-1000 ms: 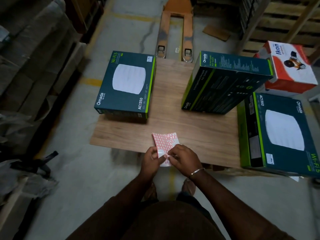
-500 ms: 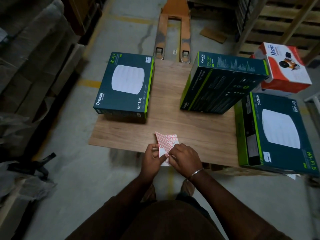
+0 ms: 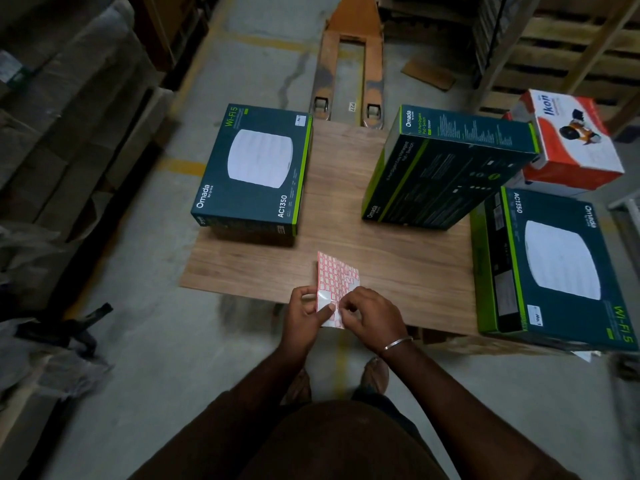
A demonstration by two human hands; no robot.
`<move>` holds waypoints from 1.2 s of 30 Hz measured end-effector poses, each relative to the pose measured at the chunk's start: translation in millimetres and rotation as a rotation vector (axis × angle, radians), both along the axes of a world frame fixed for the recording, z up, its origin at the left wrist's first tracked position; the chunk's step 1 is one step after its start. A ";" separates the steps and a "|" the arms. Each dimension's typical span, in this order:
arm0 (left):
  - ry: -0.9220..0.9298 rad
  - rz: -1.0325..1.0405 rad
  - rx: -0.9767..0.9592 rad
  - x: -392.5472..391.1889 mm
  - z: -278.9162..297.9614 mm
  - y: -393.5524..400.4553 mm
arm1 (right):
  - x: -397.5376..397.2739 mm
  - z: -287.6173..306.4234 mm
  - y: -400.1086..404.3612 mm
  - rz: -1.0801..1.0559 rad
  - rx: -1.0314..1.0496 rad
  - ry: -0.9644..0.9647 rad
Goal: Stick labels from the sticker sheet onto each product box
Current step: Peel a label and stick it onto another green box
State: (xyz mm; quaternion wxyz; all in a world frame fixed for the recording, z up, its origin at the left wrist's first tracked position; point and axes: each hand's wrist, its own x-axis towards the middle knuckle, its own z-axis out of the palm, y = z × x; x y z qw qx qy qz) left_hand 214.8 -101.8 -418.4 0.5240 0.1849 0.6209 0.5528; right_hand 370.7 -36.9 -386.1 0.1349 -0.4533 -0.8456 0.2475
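The wooden desk (image 3: 346, 244) takes up the middle of the view, sitting on a concrete floor with an orange pallet jack (image 3: 349, 57) parked just past its far edge. Three dark teal boxes are on or around it: the Omada AC1350 box on the right (image 3: 557, 268) lies flat at the desk's right edge and already has a small white label near its close corner, the switch box (image 3: 446, 168) stands tilted on its side at the far right of the desk, and the left AC1350 box (image 3: 256, 171) lies flat on the far left corner, also with a little white label up in its far right corner. An orange and white Ikon box (image 3: 571, 140) sits off behind the switch box. Down at the near edge, the sticker sheet (image 3: 334, 277), white with red-outlined labels, is held up just above the desk. The left hand (image 3: 303, 315) pinches its lower left side, thumb on top of the sheet. The right hand (image 3: 372, 315), wearing a thin metal bangle, has its fingers curled in, pinching at a label on the sheet's lower right part.
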 end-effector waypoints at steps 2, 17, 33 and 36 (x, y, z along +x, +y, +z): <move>-0.018 -0.001 0.007 -0.2 1.7 -0.2 | -0.3 -0.5 -0.3 -0.002 -0.009 -0.005; -0.032 -0.046 0.021 -2.6 10.8 -0.9 | 0.2 2.5 -2.6 0.061 0.151 -0.039; -0.114 -0.050 0.035 -2.0 15.5 -3.6 | 3.5 -4.5 -1.7 -0.058 -0.147 0.190; -0.138 -0.032 0.008 -2.4 15.2 -3.0 | 4.4 -3.2 -1.6 -0.047 -0.152 0.195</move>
